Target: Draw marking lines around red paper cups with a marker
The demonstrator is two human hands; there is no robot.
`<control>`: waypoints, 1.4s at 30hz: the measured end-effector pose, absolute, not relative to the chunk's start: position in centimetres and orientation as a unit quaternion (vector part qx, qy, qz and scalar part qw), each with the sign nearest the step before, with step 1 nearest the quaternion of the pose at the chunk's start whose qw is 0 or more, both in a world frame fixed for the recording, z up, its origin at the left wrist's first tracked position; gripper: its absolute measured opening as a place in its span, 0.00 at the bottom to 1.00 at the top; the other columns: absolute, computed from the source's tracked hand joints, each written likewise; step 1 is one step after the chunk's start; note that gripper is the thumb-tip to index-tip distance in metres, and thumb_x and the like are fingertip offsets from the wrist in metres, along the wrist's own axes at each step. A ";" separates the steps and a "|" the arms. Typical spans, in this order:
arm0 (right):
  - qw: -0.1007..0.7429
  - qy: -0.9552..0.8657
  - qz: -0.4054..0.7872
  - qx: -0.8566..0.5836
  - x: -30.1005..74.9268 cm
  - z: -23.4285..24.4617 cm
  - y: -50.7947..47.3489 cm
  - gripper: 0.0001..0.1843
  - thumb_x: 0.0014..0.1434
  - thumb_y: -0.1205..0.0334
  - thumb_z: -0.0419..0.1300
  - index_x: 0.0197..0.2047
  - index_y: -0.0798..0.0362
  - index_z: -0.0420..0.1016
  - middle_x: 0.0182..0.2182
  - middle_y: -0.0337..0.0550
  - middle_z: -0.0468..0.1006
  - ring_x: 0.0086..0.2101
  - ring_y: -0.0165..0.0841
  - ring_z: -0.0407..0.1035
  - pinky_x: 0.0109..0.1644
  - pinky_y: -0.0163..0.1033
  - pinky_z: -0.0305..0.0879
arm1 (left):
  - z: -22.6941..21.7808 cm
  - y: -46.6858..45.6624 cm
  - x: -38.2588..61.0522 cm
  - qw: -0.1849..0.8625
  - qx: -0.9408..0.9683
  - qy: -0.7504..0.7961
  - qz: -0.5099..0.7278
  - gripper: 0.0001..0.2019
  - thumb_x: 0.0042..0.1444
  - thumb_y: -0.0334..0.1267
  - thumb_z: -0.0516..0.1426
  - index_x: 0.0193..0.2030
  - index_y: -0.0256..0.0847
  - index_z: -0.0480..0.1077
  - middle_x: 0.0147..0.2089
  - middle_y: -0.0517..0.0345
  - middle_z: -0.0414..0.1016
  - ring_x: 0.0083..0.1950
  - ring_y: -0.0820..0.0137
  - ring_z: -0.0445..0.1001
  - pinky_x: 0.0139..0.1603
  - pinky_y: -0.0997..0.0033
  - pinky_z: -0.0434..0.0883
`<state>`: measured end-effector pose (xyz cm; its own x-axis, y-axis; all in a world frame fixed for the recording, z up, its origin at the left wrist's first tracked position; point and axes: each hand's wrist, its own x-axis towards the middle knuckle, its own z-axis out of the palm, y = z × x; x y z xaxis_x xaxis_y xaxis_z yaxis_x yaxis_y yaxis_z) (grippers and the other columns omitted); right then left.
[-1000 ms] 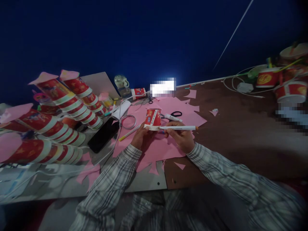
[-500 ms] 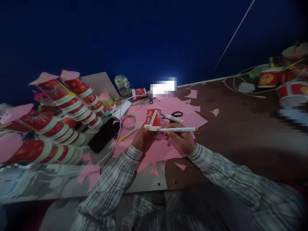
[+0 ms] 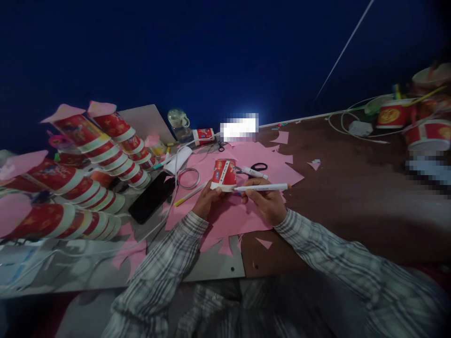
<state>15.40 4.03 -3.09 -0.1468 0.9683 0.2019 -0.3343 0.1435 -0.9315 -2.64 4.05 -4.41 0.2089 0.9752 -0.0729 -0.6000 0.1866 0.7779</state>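
My left hand [image 3: 206, 202] is closed around the lower part of a red and white paper cup [image 3: 224, 174], thumb near its pale rim. The cup stands rim down above pink paper [image 3: 239, 216]. In my right hand [image 3: 266, 202] is a white marker pen [image 3: 269, 187] with an orange end, lying almost level. The pen's tip meets or nearly meets the cup's rim at its right; I cannot tell which. Just behind my right hand lie a white glue-like tube [image 3: 254, 172] and black-handled scissors [image 3: 260, 166]. A yellow-tipped marker [image 3: 190, 195] lies left of the cup.
Tall stacks of paper cups [image 3: 105, 155] with pink tops fill the left side. A black phone [image 3: 150, 199], a white cable [image 3: 164, 216] and a clear bottle [image 3: 178, 126] are nearby. More cups [image 3: 394, 114] sit at the far right. Pink scraps [image 3: 263, 242] are scattered about.
The pen and the cup have shifted very slightly; the pen now lies a touch higher at its orange end. Both hands keep their hold.
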 end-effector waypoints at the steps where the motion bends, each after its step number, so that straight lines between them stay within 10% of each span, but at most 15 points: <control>1: 0.568 -0.505 0.562 -0.326 15.4 -3.0 4.0 0.17 0.55 0.47 0.70 0.36 0.51 0.76 0.24 0.38 0.77 0.24 0.31 0.72 0.27 0.38 0.72 | -4.4 4.0 -2.6 0.710 0.315 0.299 0.554 0.21 0.50 0.42 0.69 0.49 0.41 0.73 0.46 0.53 0.81 0.50 0.62 0.79 0.59 0.58 0.72; 42: 0.592 -0.461 0.593 -0.293 15.8 -4.0 4.5 0.15 0.56 0.50 0.70 0.37 0.52 0.75 0.24 0.35 0.77 0.23 0.26 0.69 0.28 0.34 0.69 | -3.9 4.1 -2.8 0.741 0.293 0.291 0.530 0.28 0.50 0.46 0.70 0.55 0.38 0.71 0.49 0.48 0.82 0.50 0.60 0.81 0.55 0.61 0.73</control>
<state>15.81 4.50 -4.01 -0.1268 0.9719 0.1984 -0.4324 0.1258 -0.8929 -2.83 4.07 -3.91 0.2699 0.9554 -0.1199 -0.6141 0.2667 0.7428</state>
